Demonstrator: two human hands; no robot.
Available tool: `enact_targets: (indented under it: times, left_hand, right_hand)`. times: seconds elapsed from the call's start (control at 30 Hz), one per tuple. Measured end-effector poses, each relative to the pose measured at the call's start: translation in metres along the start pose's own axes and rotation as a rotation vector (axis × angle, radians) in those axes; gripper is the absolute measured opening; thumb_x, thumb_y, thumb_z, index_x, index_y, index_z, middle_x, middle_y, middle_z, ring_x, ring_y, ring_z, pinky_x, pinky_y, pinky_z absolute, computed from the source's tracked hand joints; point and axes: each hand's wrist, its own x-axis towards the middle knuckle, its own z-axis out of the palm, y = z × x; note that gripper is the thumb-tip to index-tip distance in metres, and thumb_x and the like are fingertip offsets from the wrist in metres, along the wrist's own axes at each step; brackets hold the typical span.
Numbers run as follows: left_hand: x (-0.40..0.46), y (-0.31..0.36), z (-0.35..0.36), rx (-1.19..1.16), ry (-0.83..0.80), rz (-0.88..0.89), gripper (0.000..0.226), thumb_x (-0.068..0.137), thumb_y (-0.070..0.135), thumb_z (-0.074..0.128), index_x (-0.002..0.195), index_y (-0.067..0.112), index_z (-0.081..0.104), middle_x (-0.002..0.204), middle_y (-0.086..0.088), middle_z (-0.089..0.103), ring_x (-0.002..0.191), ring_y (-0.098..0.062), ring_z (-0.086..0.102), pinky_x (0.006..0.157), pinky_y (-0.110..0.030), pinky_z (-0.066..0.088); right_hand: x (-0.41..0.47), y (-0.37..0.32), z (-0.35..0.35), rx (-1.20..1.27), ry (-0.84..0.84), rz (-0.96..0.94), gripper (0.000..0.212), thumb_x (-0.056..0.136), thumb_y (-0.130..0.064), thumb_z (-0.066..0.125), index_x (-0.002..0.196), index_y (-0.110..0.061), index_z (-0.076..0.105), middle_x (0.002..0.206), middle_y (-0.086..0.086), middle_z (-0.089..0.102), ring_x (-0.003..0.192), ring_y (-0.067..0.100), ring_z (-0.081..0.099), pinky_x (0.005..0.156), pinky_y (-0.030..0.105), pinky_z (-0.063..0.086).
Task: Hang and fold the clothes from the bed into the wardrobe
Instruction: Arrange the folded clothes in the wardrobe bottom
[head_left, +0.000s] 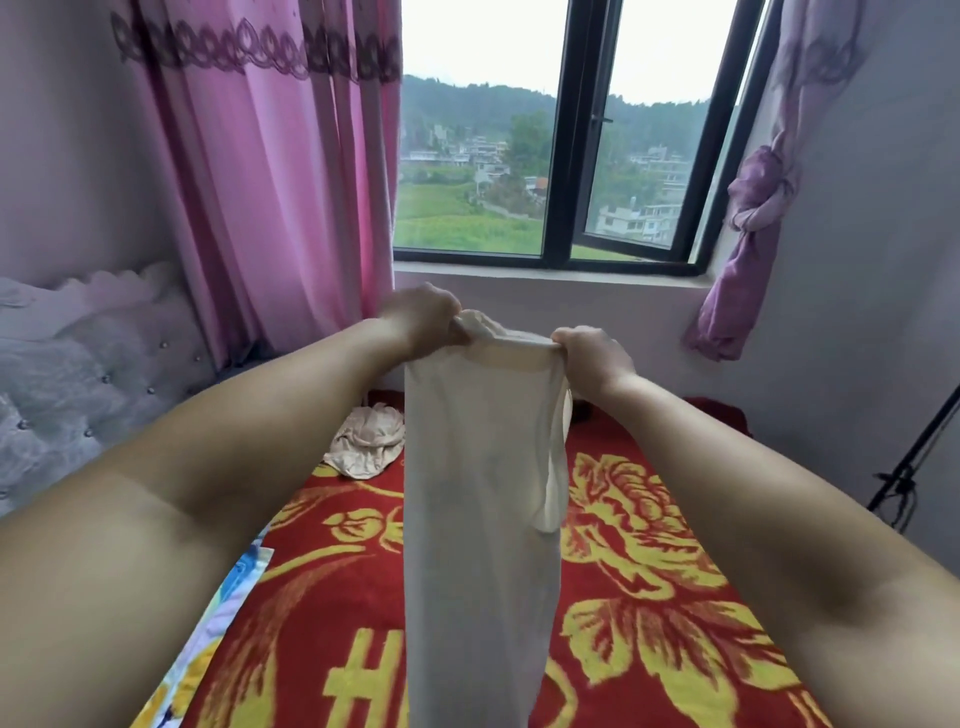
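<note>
Head view: both arms stretched out over the bed (649, 597), which is covered by a red blanket with yellow flowers; left hand (421, 319) and right hand (592, 358) each have fingers curled round the top edge of a cream garment (478, 519), so both are clamped on cloth; garment hangs straight down between the arms, lower part reaching toward the blanket, a thin strap looping off its right side; left corner looks bunched in the fist, right corner flatter. Judgement: step in hand is squaring it up for a fold; do it well by keeping both hands level, evening out the bunched corner, tucking the strap in, then lowering it flat onto the blanket. A second crumpled beige piece (366, 439) lies near the far left of the bed; wardrobe not in view.
</note>
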Motion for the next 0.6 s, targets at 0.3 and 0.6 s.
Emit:
enact_targets:
  times: [0.3,0.6]
  left_hand:
    - [-0.001,-0.004,0.000,-0.057,0.221,0.143,0.047,0.091,0.052,0.054,0.105,0.009,0.064,0.095,-0.013,0.068,0.089,-0.030,0.065,0.074,-0.037,0.047]
    - [-0.150,0.053,0.217,-0.235,-0.387,0.313,0.032,0.103,0.027,0.028,0.127,0.017,0.046,0.128,-0.005,0.057,0.114,-0.022,0.057,0.076,-0.024,0.040]
  right_hand:
    - [0.024,0.017,-0.025,0.054,0.121,-0.040,0.025,0.089,-0.001,0.040,0.089,-0.008,0.064,0.086,0.007,0.061,0.081,0.027,0.054,0.066,0.034,0.043]
    - [-0.136,0.061,0.158,-0.005,-0.750,-0.103,0.018,0.080,0.002,0.043,0.079,-0.007,0.059,0.084,0.013,0.065,0.074,0.023,0.052,0.063,0.032,0.035]
